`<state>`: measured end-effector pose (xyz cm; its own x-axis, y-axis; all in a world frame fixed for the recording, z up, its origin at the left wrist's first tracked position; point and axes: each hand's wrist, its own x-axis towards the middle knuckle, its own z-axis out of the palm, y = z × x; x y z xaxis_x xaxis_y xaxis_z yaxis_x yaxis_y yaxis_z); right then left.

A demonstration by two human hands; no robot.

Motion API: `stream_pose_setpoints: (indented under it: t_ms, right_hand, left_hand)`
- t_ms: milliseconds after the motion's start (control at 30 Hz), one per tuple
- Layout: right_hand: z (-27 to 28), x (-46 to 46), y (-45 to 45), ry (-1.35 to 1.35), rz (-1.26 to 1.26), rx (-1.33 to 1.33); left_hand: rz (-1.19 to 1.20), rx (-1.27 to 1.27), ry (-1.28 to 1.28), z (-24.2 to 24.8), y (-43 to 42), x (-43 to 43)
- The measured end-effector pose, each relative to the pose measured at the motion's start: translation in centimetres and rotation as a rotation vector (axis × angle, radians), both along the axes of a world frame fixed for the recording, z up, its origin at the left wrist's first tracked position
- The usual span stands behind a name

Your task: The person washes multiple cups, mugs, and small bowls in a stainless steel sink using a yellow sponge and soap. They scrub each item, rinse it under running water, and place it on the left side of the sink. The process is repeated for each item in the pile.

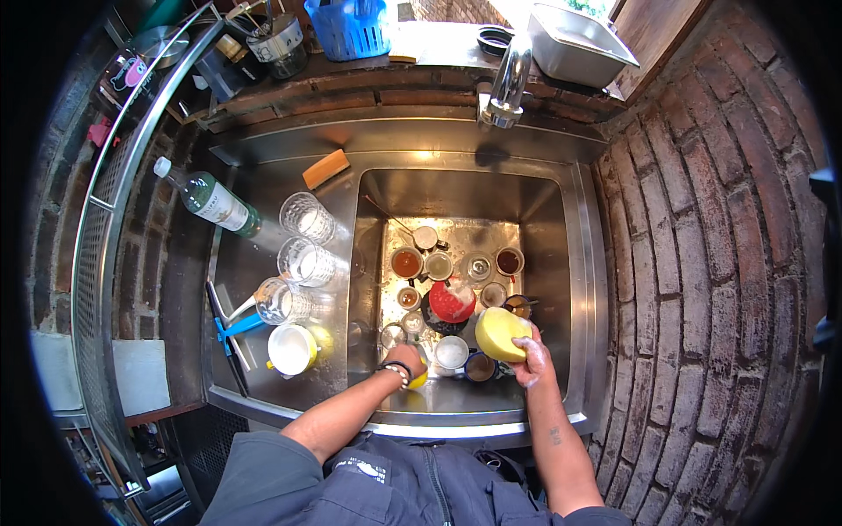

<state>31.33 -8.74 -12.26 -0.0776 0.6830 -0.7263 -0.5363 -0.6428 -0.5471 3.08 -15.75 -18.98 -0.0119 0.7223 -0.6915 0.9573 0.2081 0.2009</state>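
Observation:
My right hand (533, 358), with suds on it, grips a large yellow sponge (501, 334) above the right side of the sink. My left hand (404, 360) is low in the sink's near left part, fingers curled down at a yellow cup (418, 380) that is mostly hidden beneath it. Several mugs, cups and glasses stand on the sink floor, among them a mug of amber liquid (406, 262), a white mug (451, 352) and a blue-rimmed mug (481, 367). A red bowl with suds (452, 299) sits amid them.
On the left drainboard stand clear tumblers (306, 218), a yellow mug (291, 350), a squeegee (235, 329) and a bottle (220, 202). An orange-brown block (326, 169) lies behind them. The faucet (508, 92) overhangs the sink's back edge. A brick wall (671, 263) rises at right.

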Motion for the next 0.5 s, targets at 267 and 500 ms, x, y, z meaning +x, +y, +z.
stream_pose_setpoints:
  t_ms: [267, 500]
  right_hand:
    - [0.0, -3.1, -0.6, -0.284, 0.059, 0.148]
    - [2.7, -11.8, -2.2, 0.071, -0.018, 0.154]
  left_hand:
    - [1.335, -0.226, -1.451, 4.4, 0.6, -3.8]
    - [1.409, -0.074, -1.95, 6.0, -0.8, 0.1]
